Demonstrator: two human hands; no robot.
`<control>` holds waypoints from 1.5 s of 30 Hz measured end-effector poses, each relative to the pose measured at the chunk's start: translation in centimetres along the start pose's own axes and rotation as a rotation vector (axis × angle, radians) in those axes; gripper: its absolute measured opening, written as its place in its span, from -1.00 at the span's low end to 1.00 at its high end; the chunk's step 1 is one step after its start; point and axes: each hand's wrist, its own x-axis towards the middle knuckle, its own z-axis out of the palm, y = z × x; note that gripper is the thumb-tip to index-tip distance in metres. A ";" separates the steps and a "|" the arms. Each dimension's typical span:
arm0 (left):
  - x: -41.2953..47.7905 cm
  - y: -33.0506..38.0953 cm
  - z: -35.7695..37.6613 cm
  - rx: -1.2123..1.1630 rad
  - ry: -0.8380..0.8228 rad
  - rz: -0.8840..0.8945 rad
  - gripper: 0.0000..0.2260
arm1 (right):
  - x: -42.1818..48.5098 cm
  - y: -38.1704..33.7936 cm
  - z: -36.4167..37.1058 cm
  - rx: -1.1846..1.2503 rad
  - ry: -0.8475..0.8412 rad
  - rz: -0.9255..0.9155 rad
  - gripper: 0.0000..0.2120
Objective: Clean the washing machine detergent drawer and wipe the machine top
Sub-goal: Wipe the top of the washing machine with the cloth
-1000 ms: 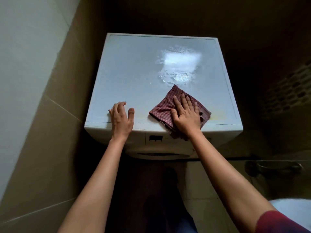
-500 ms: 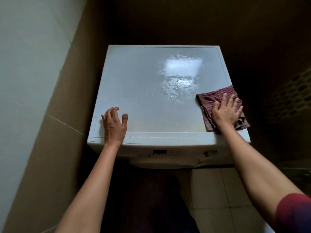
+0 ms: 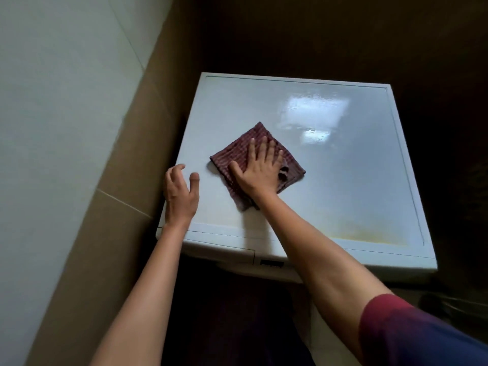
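The white washing machine top fills the middle of the view, with a wet shiny patch toward its back. A dark red checked cloth lies flat on the left half of the top. My right hand presses down on the cloth with fingers spread. My left hand rests on the top's front left corner, fingers curled and apart, holding nothing. The detergent drawer front sits shut under the top's front left edge.
A tiled wall stands close on the left of the machine. Yellowish staining runs along the top's front right edge. Dark floor lies below the machine's front. The space to the right is dark.
My right hand has slid the cloth from the top's front right corner leftward to the left half. The view has shifted so the machine sits further right. My left hand has stayed at its corner.
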 end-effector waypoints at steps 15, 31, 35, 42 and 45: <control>3.8 0.8 1.2 0.100 0.087 0.024 -0.65 | -3.6 -1.4 1.6 -0.095 -0.058 -0.658 -0.39; 7.1 4.1 7.3 0.309 0.042 0.092 -0.66 | 10.8 23.5 -8.0 -0.120 0.014 0.125 -0.39; 8.3 3.8 7.2 0.330 0.071 0.092 -0.67 | 9.2 27.0 -9.0 -0.084 0.074 0.287 -0.40; 12.3 2.4 7.4 0.221 0.029 0.112 -0.67 | 4.8 22.8 -6.0 0.003 0.209 0.653 -0.38; 14.2 1.9 7.7 0.237 0.012 0.169 -0.68 | 7.1 22.6 -6.4 0.000 0.171 0.659 -0.35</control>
